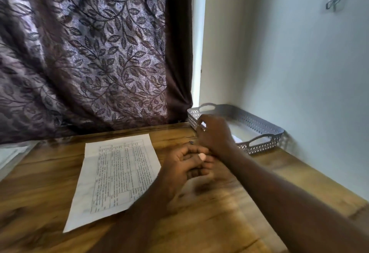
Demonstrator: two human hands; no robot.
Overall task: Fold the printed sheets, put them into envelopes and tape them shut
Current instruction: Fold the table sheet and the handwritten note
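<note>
One printed sheet [117,176] with a table of text lies flat and unfolded on the wooden table [209,222], slightly skewed. My left hand [185,164] hovers just right of the sheet, palm turned inward, fingers loosely curled, with nothing in it. My right hand [214,132] crosses over the left one and reaches to the near-left edge of a grey perforated basket [263,127]. Its fingers bend downward, and its back hides whatever is under them. Something white [239,134] lies inside the basket, partly covered by the hand.
A small dark object [191,142] lies on the table between the sheet and the basket. A leaf-patterned curtain [89,62] hangs behind the table. The white wall [299,72] bounds the right side. A pale blurred object [12,154] sits off the table's left edge.
</note>
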